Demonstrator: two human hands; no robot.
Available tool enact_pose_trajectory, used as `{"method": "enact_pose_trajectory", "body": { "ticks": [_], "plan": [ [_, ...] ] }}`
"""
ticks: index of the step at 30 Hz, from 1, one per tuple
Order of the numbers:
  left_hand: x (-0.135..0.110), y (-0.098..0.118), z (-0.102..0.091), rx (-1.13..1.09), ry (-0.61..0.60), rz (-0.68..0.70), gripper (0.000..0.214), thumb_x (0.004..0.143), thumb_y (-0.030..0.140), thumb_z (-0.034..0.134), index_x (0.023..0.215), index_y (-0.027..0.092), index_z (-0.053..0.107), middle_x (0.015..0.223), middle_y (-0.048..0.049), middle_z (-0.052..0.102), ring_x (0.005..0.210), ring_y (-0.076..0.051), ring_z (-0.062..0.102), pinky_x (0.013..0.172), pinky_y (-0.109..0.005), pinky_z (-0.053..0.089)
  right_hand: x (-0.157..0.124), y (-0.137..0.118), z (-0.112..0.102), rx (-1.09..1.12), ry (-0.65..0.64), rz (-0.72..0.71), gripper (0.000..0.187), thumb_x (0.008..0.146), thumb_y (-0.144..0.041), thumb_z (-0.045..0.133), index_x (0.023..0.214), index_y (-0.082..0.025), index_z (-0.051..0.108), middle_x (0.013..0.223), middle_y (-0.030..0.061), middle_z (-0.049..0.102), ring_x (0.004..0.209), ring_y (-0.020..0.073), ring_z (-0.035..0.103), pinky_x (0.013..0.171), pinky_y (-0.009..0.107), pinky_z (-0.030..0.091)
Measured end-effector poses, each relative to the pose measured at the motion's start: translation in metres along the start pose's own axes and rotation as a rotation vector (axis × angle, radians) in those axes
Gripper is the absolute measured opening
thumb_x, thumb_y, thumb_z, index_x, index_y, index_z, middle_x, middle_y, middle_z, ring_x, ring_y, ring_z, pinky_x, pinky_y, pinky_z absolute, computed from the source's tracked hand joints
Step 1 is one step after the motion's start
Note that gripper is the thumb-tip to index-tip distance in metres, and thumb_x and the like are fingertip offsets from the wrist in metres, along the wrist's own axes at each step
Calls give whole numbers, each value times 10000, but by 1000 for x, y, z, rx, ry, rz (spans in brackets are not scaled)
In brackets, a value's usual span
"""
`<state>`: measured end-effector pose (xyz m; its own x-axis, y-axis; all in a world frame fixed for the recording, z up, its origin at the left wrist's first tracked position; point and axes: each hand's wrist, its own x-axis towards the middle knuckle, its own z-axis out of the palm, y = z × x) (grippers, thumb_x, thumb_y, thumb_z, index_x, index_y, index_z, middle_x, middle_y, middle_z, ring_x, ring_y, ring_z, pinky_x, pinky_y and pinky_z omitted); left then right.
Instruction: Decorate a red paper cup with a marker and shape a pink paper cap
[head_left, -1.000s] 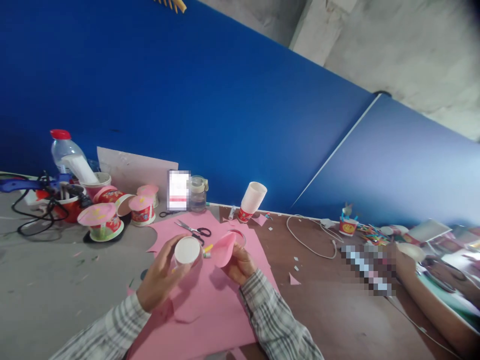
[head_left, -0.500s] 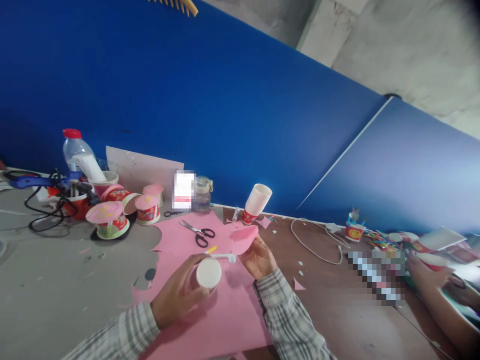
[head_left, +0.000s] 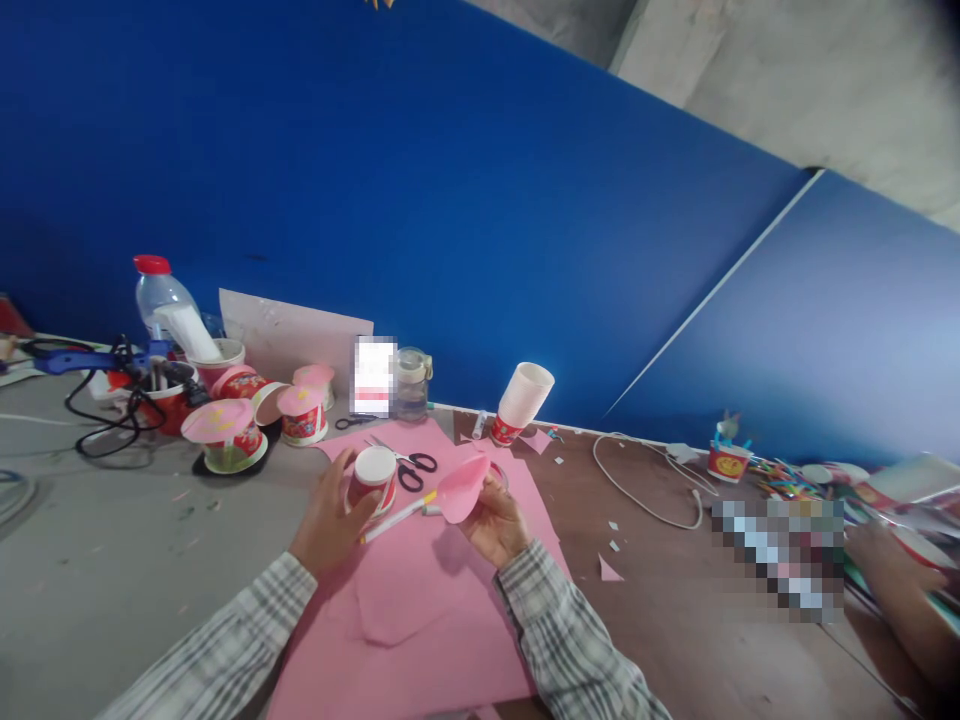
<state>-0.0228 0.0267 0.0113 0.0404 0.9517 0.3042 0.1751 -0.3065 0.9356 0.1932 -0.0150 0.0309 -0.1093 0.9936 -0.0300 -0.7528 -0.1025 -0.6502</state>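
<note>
My left hand [head_left: 328, 515] is closed around a small red paper cup [head_left: 373, 474], held bottom up with its white base showing. A white pen [head_left: 397, 516] with a yellow tip is also in that hand's fingers, pointing right. My right hand [head_left: 496, 520] pinches a round pink paper cut-out [head_left: 460, 488] just right of the cup. Both hands hover over a large pink paper sheet [head_left: 420, 620] on the table. Black-handled scissors [head_left: 409, 466] lie on the sheet just behind the cup.
Back left stand several pink-topped decorated cups [head_left: 225, 435], a water bottle [head_left: 161, 295], a blue glue gun [head_left: 82, 360] with black cable and a glass jar [head_left: 412, 385]. A cup stack [head_left: 523, 402] leans by the blue wall. A white cable [head_left: 645, 490] and another person's arm [head_left: 900, 590] are right.
My left hand has lifted the cup back up toward the scissors and now shows the pen. The right hand brought the pink cut-out down beside the cup. The view shifted slightly.
</note>
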Motion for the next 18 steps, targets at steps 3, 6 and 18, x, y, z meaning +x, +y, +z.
{"method": "enact_pose_trajectory", "body": {
  "ticks": [3, 6, 18],
  "plan": [
    [-12, 14, -1, 78, 127, 215, 628, 609, 321, 601, 1181, 190, 379, 1236, -184, 398, 1120, -394, 310, 921, -570, 215, -1, 5, 3, 27, -22, 31, 251, 531, -218, 803, 753, -223, 687, 724, -35, 742, 681, 152, 687, 662, 230, 559],
    [-27, 30, 1, -75, -44, 185, 350, 704, 303, 523, 1043, 217, 529, 1010, -154, 577, 928, -357, 510, 806, -520, 393, -7, 16, 7, 29, -54, 79, 195, 568, -224, 784, 733, -209, 683, 680, -33, 719, 626, 143, 662, 650, 224, 547],
    [-45, 30, 15, -599, -510, -242, 360, 624, 186, 642, 981, 225, 672, 1052, -112, 682, 1007, -359, 507, 897, -489, 358, -32, 47, 33, -203, -122, 310, 158, 612, -262, 711, 733, -174, 658, 605, -19, 574, 488, 114, 515, 546, 215, 461]
  ]
}}
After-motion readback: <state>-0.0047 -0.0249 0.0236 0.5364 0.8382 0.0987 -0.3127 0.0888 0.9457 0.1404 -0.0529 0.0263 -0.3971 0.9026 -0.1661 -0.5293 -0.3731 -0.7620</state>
